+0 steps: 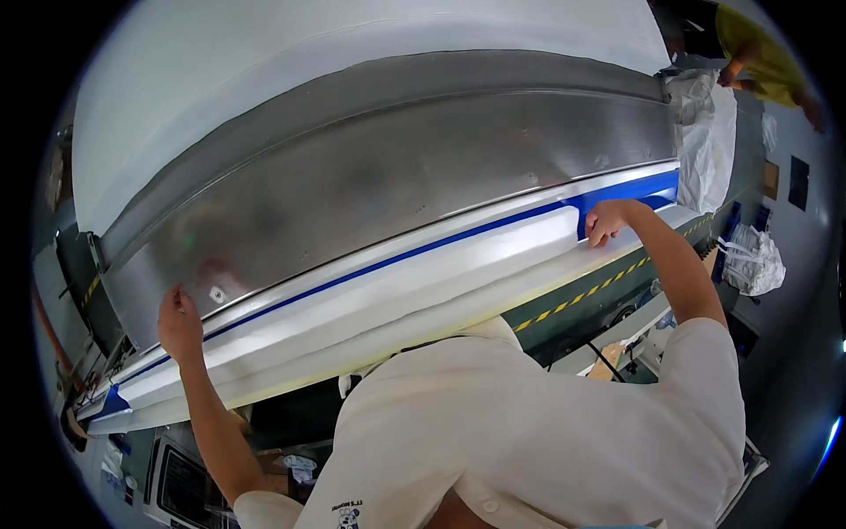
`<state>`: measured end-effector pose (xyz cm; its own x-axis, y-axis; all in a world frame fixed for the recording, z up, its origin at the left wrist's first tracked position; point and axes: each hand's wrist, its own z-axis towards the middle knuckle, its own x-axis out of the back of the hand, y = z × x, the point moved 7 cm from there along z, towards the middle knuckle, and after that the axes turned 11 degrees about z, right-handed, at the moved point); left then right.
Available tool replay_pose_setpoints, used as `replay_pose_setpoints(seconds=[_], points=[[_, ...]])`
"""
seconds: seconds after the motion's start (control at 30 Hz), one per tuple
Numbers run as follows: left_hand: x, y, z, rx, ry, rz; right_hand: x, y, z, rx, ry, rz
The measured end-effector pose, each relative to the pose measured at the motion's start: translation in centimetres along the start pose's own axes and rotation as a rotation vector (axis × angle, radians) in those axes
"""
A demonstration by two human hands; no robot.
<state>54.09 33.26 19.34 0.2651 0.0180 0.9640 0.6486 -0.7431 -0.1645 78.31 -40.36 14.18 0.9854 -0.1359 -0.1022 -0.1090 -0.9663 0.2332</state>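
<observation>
Our left hand [180,328] and right hand [610,222] are well apart, both curled; we cannot tell whether either grips anything. Between them, a white sheet [397,291] runs along the near edge of the metal worktop [397,159], beside a blue strip [630,187], the sheet's right end just beside our right hand.

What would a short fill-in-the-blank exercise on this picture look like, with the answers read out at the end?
1. The long strip beside the right hand is coloured ____.
2. Of the two hands, the one nearer the small white patch on the gray metal sheet is the ____ one.
3. The striped floor tape is black and ____.
4. The co-worker's yellow top shows at the picture's upper ____.

Missing words: blue; left; yellow; right.
</observation>
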Motion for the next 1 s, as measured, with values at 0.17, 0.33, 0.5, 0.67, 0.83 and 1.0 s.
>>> replay_pose_setpoints(seconds=[0.17, 0.33, 0.5, 0.67, 0.83, 1.0], points=[[-2.7, -6.4, 1.0, 0.118, 0.104, -0.064, -0.5, -3.6, 0.4, 0.106, 0.064, -0.152], [-3.5, -6.6, 4.8, 0.092, 0.27, -0.049, 0.6, -16.9, -2.4, 0.492, 0.356, -0.236], [0.0, -5.1, 9.8, -0.017, 0.552, -0.061, -0.3, -37.4, -11.1, 0.904, 0.643, -0.307], [-2.0, -5.1, 11.2, 0.023, 0.553, -0.068, -7.1, -59.8, -20.1, 1.295, 0.681, -0.427], [-2.1, -4.2, 11.8, 0.032, 0.564, -0.183, -10.1, -76.6, -24.3, 1.652, 0.717, -0.406], [-1.7, -4.1, 12.4, 0.035, 0.542, -0.229, -10.7, -86.5, -25.5, 1.749, 0.773, -0.387]])
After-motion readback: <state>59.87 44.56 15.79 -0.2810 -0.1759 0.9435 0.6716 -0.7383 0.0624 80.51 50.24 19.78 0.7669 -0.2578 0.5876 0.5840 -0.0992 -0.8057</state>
